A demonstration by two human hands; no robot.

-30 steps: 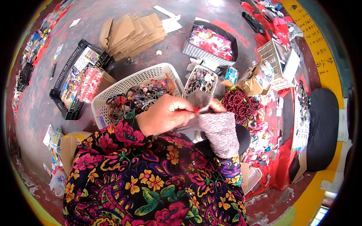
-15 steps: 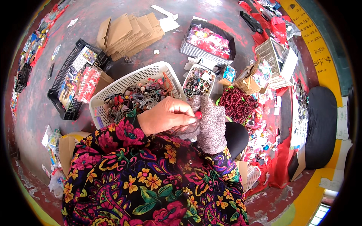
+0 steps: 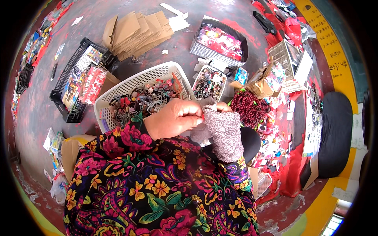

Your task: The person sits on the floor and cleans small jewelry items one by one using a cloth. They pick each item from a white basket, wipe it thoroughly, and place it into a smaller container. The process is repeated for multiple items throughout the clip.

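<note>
Left hand (image 3: 175, 120), fingertips together, pinches a small red piece (image 3: 202, 117) at the dial's centre; behind a fuzzy mauve cuff (image 3: 225, 135), the right hand's (image 3: 223, 106) grip cannot be determined. White perforated plastic basket (image 3: 155, 76), ten o'clock; dark-red bead heap (image 3: 250, 108), three o'clock.

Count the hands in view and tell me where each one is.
2: the left hand, beside the big white basket, and the right hand, mostly hidden by fuzzy gray material.

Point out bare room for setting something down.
Bare floor lies between the black crate and plastic bags, and between the cardboard stack and grey basket, around a white scrap. Crowded: right of the beads, with small pieces and red cloth.
</note>
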